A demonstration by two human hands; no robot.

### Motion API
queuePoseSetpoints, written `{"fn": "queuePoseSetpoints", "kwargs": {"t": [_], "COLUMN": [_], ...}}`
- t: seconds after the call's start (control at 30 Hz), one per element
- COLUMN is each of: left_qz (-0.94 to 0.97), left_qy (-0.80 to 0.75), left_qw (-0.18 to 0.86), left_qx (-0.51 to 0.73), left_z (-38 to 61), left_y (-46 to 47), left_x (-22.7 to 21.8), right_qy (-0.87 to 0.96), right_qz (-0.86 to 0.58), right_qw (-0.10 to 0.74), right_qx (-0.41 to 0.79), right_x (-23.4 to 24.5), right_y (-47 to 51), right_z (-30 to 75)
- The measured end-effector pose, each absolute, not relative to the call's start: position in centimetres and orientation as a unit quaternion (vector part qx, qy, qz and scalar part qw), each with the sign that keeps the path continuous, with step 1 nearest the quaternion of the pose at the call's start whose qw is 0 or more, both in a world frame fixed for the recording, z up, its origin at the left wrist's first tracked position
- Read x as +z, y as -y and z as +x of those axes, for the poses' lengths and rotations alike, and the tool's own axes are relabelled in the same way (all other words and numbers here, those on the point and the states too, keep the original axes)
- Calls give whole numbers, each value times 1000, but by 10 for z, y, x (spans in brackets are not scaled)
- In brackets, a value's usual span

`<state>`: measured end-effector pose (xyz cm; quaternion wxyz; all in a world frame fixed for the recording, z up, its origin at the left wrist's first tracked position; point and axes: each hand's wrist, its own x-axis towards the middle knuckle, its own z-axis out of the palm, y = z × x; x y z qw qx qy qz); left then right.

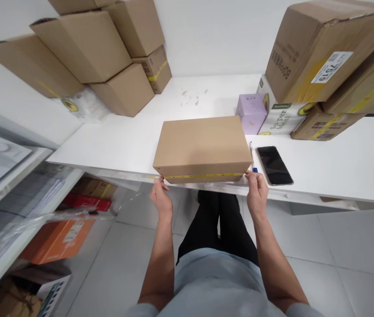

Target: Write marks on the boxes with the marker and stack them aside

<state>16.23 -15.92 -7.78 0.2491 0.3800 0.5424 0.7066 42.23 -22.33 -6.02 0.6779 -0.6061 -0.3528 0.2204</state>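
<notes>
Left hand (161,197): fingers curled narrow, pinching near left corner of one rectangular cardboard box (203,147), matte brown, yellow tape strip along front, at smooth white table (124,145) edge. Right hand (257,192): same pinch, right corner. Beside it: one pen (253,159), one glossy black phone (274,165).

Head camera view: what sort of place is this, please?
Probably a packing or stock room. Cardboard boxes are stacked on the white table, more boxes sit on the shelves on the left, and the left hand and right hand touch a taped box.
</notes>
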Motion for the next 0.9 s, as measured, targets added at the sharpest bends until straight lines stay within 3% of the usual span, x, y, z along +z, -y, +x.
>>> {"fn": "queuePoseSetpoints", "kwargs": {"t": [0.2,0.3,0.4,0.6,0.77,0.9], "left_qz": [404,431,516,687,746,746], "left_qy": [-558,-538,-474,-402,-423,-459], "left_qw": [245,148,6,-131,-113,-78], "left_qx": [682,709,713,590,502,477], "left_z": [163,173,186,218,241,252], "left_y": [162,172,182,182,173,170], "left_x": [-72,-57,-38,-12,-9,-10], "right_qy": [442,482,497,447,305,354], "right_qz": [-726,-774,-784,-719,-505,-376], "right_qw": [520,407,365,512,750,823], "right_qx": [86,48,71,144,299,236], "right_x": [-55,-59,-63,-60,-29,11], "right_y": [198,176,160,152,167,185], "right_z": [462,476,479,488,497,489]}}
